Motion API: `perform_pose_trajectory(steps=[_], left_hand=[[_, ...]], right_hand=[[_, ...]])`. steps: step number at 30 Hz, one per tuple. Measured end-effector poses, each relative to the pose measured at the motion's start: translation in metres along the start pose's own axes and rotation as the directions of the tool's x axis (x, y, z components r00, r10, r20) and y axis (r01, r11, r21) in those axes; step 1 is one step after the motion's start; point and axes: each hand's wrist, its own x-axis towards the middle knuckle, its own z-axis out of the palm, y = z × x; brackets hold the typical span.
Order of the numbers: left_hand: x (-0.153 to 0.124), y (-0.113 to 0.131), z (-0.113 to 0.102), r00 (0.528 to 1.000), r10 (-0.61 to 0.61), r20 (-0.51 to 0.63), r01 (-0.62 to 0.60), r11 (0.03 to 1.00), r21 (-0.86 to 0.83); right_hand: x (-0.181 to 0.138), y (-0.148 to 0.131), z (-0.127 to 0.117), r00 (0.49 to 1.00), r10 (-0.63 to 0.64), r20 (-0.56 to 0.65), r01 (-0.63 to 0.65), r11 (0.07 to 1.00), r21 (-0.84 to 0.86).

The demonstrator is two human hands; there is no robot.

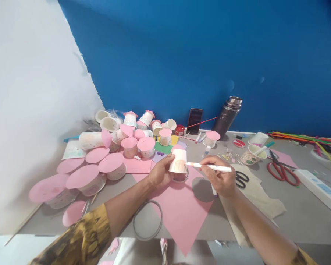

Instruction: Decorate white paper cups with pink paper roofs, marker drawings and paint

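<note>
Left hand point(162, 172): fingers and thumb closed on the side of a paper cup, holding it up over the table.
Right hand point(220, 176): pinched around a white marker, its tip at the cup's near right side.
Paper cup point(178, 161): in the left hand's grip, narrow end up and wide end down, with pale orange marks on the side facing the marker.
Marker point(216, 167): nearly level, pointing left from the right hand's fingers to the cup.
Pink paper point(183, 213): lying below the held cup, one corner toward the person; a round grey patch shows near the right hand.
Grey ring point(134, 221): nearer the person than the left hand, partly over the pink paper's edge.
Cups with pink discs point(111, 163): crowded left of the left hand and beyond it, some upright, some on their sides.
Black-handled scissors point(241, 179): just right of the right hand, blades hidden.
Red-handled scissors point(283, 171): farther right.
Phone point(194, 121): beyond both hands, propped upright.
Flask point(227, 117): right of the phone, tilted.
</note>
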Motion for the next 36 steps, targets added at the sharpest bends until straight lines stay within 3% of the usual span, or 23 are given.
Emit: perform_pose_trajectory(steps=[4,9,13,19,26,36], left_hand=[[-0.001,0.0,0.0,1.0,-0.001,-0.006,0.002,1.0,0.027],[-0.002,-0.001,0.001,1.0,-0.017,0.003,0.017,1.0,0.025],[-0.002,0.0,0.002,1.0,-0.008,0.003,0.007,0.999,0.042],[-0.004,0.003,0.0,0.989,-0.107,0.106,0.108,0.994,-0.004],[-0.006,0.002,0.001,0.983,-0.141,0.12,0.142,0.99,-0.001],[-0.007,0.003,0.002,0.975,-0.195,0.106,0.205,0.974,-0.096]], right_hand=[[0.001,-0.005,-0.002,0.992,-0.045,0.117,0.04,0.998,0.042],[0.001,-0.007,-0.001,0.999,-0.007,0.031,0.006,0.999,0.033],[-0.001,-0.004,0.0,0.996,0.035,0.087,-0.039,0.998,0.053],[-0.007,0.009,0.001,0.943,0.244,-0.227,-0.235,0.97,0.069],[-0.001,-0.001,0.001,0.982,0.017,-0.187,-0.03,0.997,-0.069],[0.002,-0.01,0.002,0.988,-0.075,-0.138,0.061,0.993,-0.104]])
